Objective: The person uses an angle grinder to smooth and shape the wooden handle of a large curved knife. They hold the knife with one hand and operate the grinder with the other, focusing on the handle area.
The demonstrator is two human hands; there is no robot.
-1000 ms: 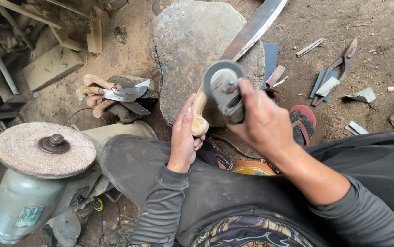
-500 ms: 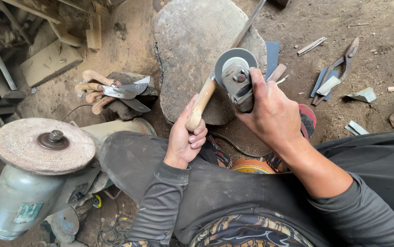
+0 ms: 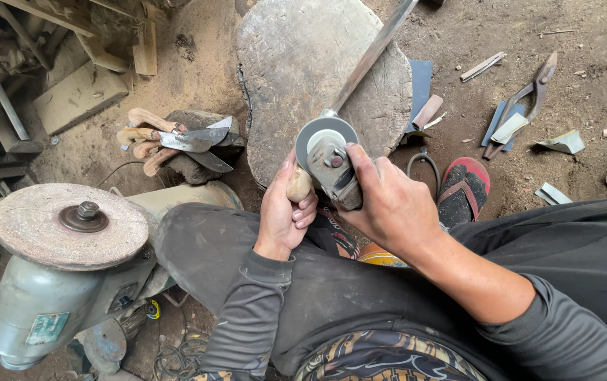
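Long blade (image 3: pixel 370 60), steadied by its wooden handle (image 3: pixel 298 187) clenched in the left hand (image 3: pixel 283 215), laid across the stone slab (image 3: pixel 303 77); angle grinder (image 3: pixel 331 166) gripped in the right hand (image 3: pixel 388 208), disc set near the blade's base.

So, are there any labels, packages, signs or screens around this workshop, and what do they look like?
Label: one small rectangular plate on the side of the grey-green bench grinder motor, lower left; pale teal and white, worn and smudged.
Packages, signs, screens: none visible.
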